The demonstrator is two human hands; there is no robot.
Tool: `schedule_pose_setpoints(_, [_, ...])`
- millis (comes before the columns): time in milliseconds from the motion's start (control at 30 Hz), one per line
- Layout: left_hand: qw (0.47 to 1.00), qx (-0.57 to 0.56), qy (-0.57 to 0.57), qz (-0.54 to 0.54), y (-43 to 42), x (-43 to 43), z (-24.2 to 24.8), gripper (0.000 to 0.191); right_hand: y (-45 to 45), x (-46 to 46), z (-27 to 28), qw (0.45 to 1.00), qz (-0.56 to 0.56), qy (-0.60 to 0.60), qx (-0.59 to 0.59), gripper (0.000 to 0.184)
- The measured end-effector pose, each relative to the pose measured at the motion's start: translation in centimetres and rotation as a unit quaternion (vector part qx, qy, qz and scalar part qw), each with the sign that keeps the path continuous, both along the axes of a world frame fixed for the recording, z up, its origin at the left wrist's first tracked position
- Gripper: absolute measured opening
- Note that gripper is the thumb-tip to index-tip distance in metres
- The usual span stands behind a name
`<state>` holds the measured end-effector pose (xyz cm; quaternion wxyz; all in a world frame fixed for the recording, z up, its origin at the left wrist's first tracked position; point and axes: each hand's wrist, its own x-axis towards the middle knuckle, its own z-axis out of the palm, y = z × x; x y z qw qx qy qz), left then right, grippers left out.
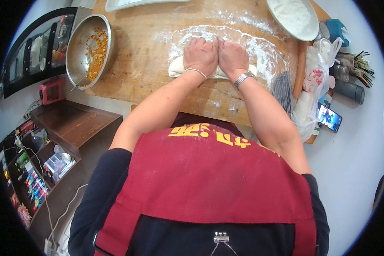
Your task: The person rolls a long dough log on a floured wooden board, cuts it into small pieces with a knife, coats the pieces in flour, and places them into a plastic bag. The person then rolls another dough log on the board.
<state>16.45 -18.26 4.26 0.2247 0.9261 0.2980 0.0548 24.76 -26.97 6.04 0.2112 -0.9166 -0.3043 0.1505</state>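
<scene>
A thick white piece of dough (176, 68) lies on the floured wooden board (137, 64), and both my hands press down on it side by side. My left hand (201, 55), with a bracelet at the wrist, has its fingers curled over the dough's left part. Touching it along the thumbs, my right hand (233, 56) lies on the right part, a metal watch at its wrist. The dough shows at both outer sides and below the hands; the rest is hidden under them. Loose white flour (264, 60) surrounds it on the board.
At the left edge stands a steel bowl (71, 54) with orange-brown filling. A dish of flour (291, 16) is at the upper right. A rolling pin (300, 70), a dark striped flat item (282, 91), plastic bags (307, 105) and a phone (330, 117) lie on the right.
</scene>
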Motion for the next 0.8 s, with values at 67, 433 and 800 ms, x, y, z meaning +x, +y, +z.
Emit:
schedule_pose_setpoints(67, [0.997, -0.043, 0.056, -0.010, 0.8, -0.4, 0.8, 0.049, -0.1, 0.3, 1.2, 0.996, 0.013, 0.084, -0.015, 0.063])
schedule_pose_setpoints(433, [0.975, 0.165, -0.149, -0.026, -2.5, -10.8, -0.4, 0.011, -4.8, -9.8, -0.2, 0.979, 0.050, -0.171, 0.095, 0.022])
schedule_pose_setpoints(800, [0.989, 0.136, -0.036, 0.042, -0.6, -5.9, -1.0, 0.013, 0.2, -5.6, -1.9, 0.982, 0.031, -0.186, 0.026, 0.018])
